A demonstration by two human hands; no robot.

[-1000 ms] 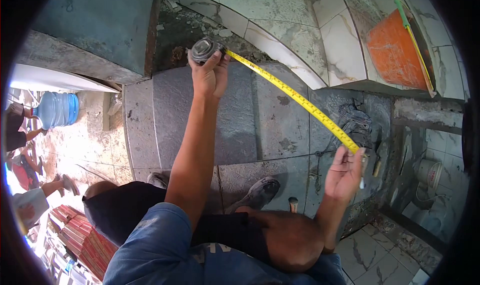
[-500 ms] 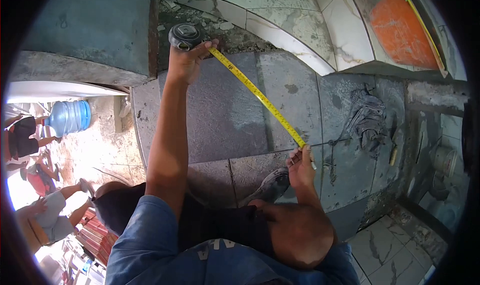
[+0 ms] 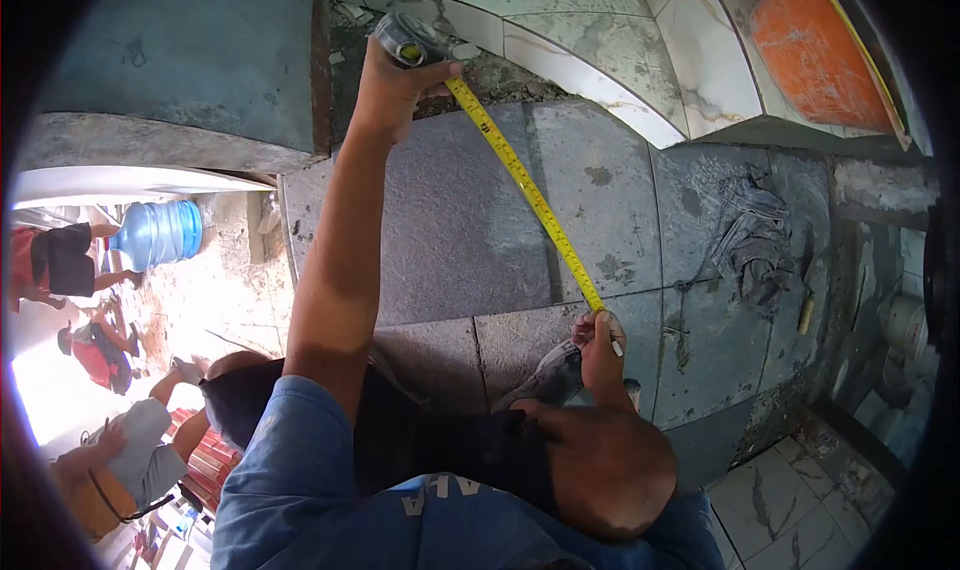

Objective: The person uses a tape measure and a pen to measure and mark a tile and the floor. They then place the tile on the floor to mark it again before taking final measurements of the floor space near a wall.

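My left hand (image 3: 392,88) is closed around the case of a tape measure (image 3: 412,38), with the thumb beside the mouth of the case. The yellow tape blade (image 3: 530,192) runs out straight and slanted over the grey floor tiles to my right hand (image 3: 600,348). There the fingers pinch the blade's end near a tile joint. A small white stub (image 3: 617,348) pokes out from the same fingers; its kind I cannot make out. Under the blade lies a large dark grey tile (image 3: 450,220).
A crumpled grey cloth (image 3: 755,245) lies on the tiles to the right. An orange scoop-like piece (image 3: 820,60) rests on the marbled step at upper right. Broken rubble (image 3: 480,80) fills a gap beyond the tile. At left, people stand near a blue water jug (image 3: 160,235).
My left hand and the tape case have shifted slightly right, and the case has tilted. My right hand sits a little lower, so the blade runs steeper. The view has shifted slightly too.
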